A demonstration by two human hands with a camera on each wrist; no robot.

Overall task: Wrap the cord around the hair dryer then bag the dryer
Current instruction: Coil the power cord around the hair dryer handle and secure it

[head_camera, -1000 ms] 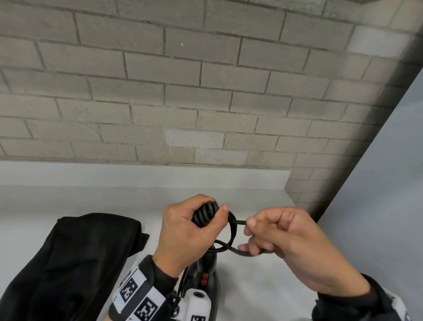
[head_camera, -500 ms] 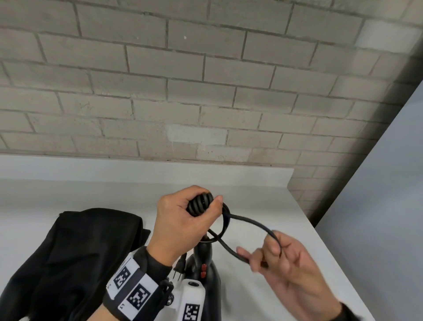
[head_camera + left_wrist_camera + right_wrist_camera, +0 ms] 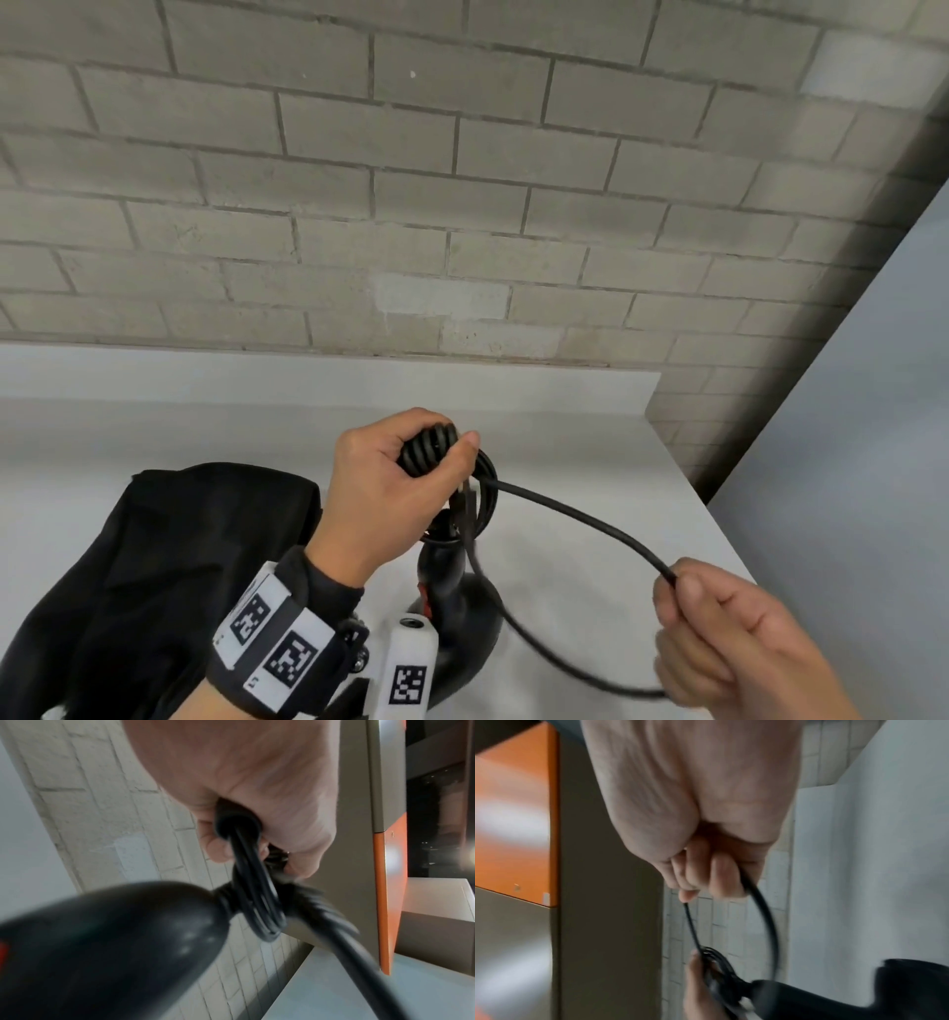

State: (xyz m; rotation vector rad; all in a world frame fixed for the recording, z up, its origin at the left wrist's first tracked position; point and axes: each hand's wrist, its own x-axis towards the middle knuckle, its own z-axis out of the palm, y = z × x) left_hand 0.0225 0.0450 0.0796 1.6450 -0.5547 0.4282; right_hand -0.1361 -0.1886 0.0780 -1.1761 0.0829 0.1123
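Note:
A black hair dryer [image 3: 464, 606] stands handle-up over the white table, its body low in the head view. My left hand [image 3: 390, 488] grips the top of the handle, where several turns of black cord [image 3: 429, 452] are coiled. From there a loose loop of cord [image 3: 580, 519] runs right to my right hand [image 3: 719, 632], which pinches it and holds it out to the lower right. The left wrist view shows the dryer body [image 3: 107, 947] and cord loops [image 3: 254, 892] under my left hand [image 3: 257, 791]. In the right wrist view my right hand [image 3: 706, 862] curls round the cord [image 3: 765, 912].
A black cloth bag [image 3: 154, 575] lies crumpled on the white table [image 3: 590, 514] to the left of the dryer. A grey brick wall [image 3: 411, 205] rises behind the table. A pale panel [image 3: 847, 437] stands at the right edge.
My right hand has pulled away from the handle, down and to the right, drawing the cord loop out wider. The left hand keeps its grip on the coiled handle.

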